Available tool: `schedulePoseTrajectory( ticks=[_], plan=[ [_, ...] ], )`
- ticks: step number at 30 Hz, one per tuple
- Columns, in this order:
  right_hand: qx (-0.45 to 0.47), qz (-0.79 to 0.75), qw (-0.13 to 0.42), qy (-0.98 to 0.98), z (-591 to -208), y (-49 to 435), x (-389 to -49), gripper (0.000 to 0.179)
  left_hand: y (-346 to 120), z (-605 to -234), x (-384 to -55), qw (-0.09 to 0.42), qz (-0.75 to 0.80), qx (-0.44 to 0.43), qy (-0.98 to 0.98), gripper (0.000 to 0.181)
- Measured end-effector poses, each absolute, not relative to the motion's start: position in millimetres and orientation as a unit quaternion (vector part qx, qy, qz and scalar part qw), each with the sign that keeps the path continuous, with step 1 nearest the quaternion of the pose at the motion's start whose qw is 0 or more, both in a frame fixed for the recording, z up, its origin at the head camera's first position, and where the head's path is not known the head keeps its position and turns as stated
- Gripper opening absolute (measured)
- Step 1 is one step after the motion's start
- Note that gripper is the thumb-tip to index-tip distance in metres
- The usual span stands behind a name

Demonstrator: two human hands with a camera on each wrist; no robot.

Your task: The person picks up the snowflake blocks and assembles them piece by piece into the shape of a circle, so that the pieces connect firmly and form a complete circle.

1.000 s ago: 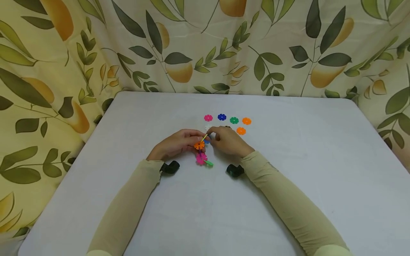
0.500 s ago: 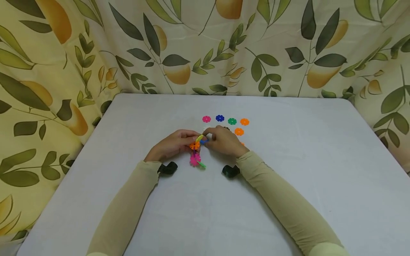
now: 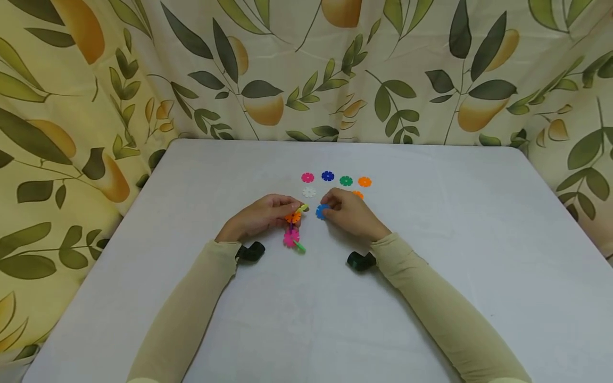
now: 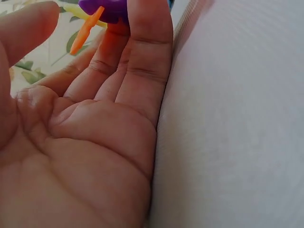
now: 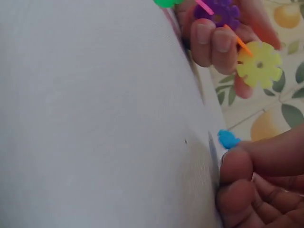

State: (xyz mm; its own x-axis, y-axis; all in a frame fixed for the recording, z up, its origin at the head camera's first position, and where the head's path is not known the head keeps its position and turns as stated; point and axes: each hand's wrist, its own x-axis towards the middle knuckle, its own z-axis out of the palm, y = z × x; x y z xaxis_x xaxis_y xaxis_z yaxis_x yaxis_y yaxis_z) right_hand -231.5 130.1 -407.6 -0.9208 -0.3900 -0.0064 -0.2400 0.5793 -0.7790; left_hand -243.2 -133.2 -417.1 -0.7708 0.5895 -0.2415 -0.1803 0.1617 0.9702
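Note:
My left hand (image 3: pixel 261 214) holds a chain of slotted plastic flower discs near the table's middle. In it are a yellow disc (image 5: pixel 259 65), an orange disc (image 3: pixel 293 217), a purple disc (image 5: pixel 218 15), a pink disc (image 3: pixel 290 238) and a green disc (image 3: pixel 299 247), which hangs lowest towards the front. Fingers of the left hand curl behind the purple and orange pieces. Just to the right, my right hand (image 3: pixel 353 213) pinches a single blue disc (image 3: pixel 320 213) between thumb and fingers. A small gap separates the blue disc from the yellow one.
Behind the hands lie loose discs: pink (image 3: pixel 307 177), dark blue (image 3: pixel 328 175), green (image 3: pixel 346 181), orange (image 3: pixel 365 182) and white (image 3: pixel 308 192). Another orange disc (image 3: pixel 357 194) is partly covered by the right hand. A patterned curtain (image 3: pixel 268 64) borders the white table (image 3: pixel 306 319).
The hands were together at the chain; my right hand has drawn away to the right with the blue disc. The white disc now shows fully, and a dark disc is hidden behind the right hand.

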Motion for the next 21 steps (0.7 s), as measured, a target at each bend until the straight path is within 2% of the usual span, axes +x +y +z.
schedulePoseTrajectory(
  ticks=[5, 13, 21],
  plan=[
    [-0.161, -0.480, 0.107, 0.856, -409.1, 139.9, -230.4, 0.019, -133.2, -414.8, -241.2, 0.300, 0.607, 0.154, 0.719, 0.038],
    [-0.149, -0.509, 0.121, 0.839, -399.5, 140.3, -227.6, 0.015, -131.8, -413.1, -239.8, 0.300, 0.600, 0.183, 0.718, 0.039],
    [-0.147, -0.538, 0.116, 0.822, -396.4, 133.9, -223.0, 0.015, -132.0, -414.7, -241.5, 0.297, 0.588, 0.187, 0.729, 0.038]
  ],
)
